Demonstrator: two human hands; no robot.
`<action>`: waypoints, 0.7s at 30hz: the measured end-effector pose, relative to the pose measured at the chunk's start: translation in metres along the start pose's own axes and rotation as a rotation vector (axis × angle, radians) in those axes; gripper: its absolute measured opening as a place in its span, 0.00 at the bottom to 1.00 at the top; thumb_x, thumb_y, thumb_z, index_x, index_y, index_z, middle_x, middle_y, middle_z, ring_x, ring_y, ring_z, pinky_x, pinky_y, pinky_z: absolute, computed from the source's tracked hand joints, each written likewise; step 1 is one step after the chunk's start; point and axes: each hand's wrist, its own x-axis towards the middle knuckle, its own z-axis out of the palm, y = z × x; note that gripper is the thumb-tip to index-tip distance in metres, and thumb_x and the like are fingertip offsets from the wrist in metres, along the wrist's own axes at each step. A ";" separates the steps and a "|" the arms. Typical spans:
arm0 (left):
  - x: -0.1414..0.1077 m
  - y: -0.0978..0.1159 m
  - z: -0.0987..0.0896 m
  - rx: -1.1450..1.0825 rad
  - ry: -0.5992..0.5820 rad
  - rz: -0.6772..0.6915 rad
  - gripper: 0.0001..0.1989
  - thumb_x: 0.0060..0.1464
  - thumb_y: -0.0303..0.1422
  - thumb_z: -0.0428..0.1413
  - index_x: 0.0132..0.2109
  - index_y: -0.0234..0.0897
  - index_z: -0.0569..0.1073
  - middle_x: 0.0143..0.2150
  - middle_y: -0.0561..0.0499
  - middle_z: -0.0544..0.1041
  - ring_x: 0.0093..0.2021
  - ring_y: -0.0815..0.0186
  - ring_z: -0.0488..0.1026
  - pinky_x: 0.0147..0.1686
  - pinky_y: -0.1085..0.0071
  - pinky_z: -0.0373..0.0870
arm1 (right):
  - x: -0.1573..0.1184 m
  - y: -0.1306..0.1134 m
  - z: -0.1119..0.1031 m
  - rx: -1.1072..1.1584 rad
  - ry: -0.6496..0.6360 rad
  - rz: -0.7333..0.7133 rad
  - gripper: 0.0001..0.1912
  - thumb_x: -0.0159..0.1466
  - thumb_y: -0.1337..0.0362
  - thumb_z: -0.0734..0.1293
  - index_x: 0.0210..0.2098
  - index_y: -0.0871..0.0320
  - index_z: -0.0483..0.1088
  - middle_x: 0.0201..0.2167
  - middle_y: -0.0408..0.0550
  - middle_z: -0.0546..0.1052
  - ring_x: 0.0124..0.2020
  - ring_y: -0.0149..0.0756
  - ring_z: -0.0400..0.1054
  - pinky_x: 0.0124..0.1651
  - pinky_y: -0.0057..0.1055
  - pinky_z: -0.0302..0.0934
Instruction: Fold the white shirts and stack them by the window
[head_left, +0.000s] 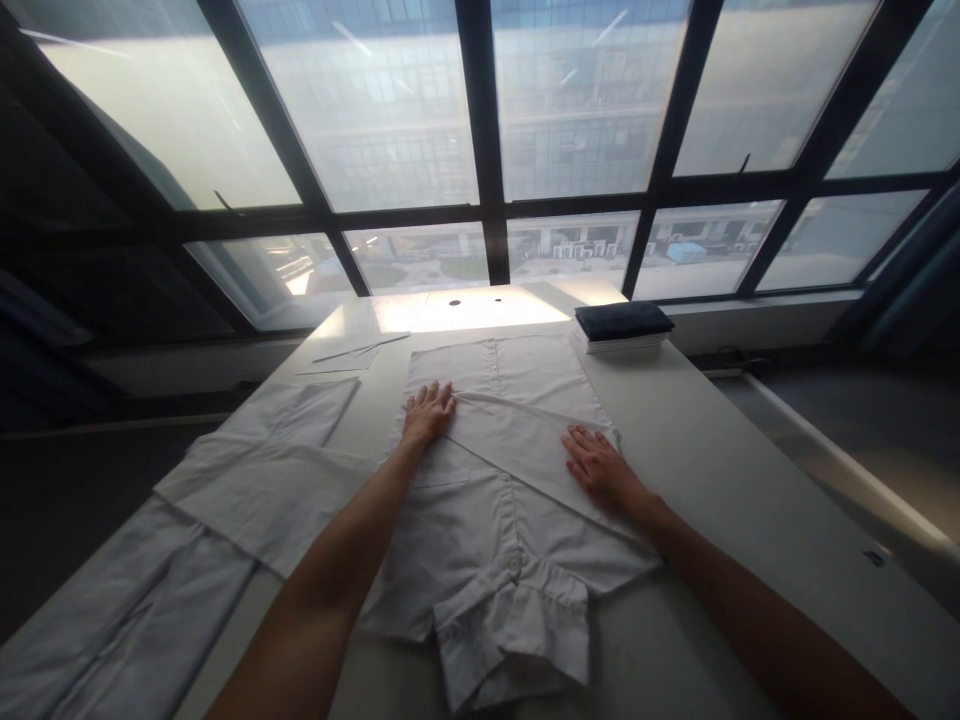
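A white button-up shirt point(517, 370) lies spread on the table, its collar point(540, 620) towards me and its button placket running up the middle. One sleeve point(517, 440) is laid slantwise across the body of the shirt. My left hand point(430, 412) rests flat at the sleeve's left end, just above a chest pocket point(442, 466), fingers stretched out. Near the shirt's right edge, my right hand point(604, 470) lies on the same sleeve with its fingers extended. Neither hand grips the cloth. The other sleeve cannot be made out.
More white garments point(277, 490) lie along the left side of the white table point(720, 500). A folded stack with a dark cloth point(624, 320) on top stands at the back right. Papers point(352, 352) lie at the back left. Large windows point(570, 110) rise behind the table.
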 end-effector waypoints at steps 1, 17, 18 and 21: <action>0.000 0.000 0.000 0.000 -0.002 -0.001 0.31 0.70 0.49 0.36 0.75 0.47 0.53 0.77 0.47 0.48 0.75 0.49 0.45 0.70 0.46 0.44 | 0.000 0.000 0.000 0.001 0.001 0.000 0.30 0.72 0.61 0.54 0.71 0.63 0.57 0.74 0.56 0.53 0.75 0.41 0.44 0.74 0.43 0.37; 0.000 0.001 0.001 0.008 0.007 -0.005 0.31 0.70 0.49 0.37 0.74 0.47 0.54 0.77 0.47 0.49 0.75 0.49 0.46 0.70 0.46 0.45 | -0.001 -0.001 0.005 -0.031 0.021 0.070 0.31 0.73 0.57 0.54 0.72 0.65 0.55 0.74 0.58 0.52 0.75 0.43 0.43 0.74 0.45 0.36; -0.001 0.001 0.001 0.008 0.007 -0.004 0.31 0.70 0.49 0.37 0.74 0.47 0.54 0.77 0.47 0.49 0.75 0.49 0.46 0.70 0.45 0.45 | -0.001 -0.001 0.005 -0.031 0.022 0.070 0.31 0.73 0.57 0.54 0.72 0.65 0.55 0.74 0.58 0.52 0.75 0.43 0.43 0.74 0.45 0.36; -0.001 0.001 0.000 0.010 0.007 -0.004 0.31 0.70 0.49 0.37 0.74 0.47 0.54 0.77 0.47 0.49 0.75 0.49 0.46 0.70 0.45 0.45 | -0.001 -0.001 0.005 -0.033 0.021 0.072 0.31 0.73 0.58 0.54 0.71 0.66 0.56 0.74 0.58 0.53 0.75 0.43 0.44 0.74 0.44 0.36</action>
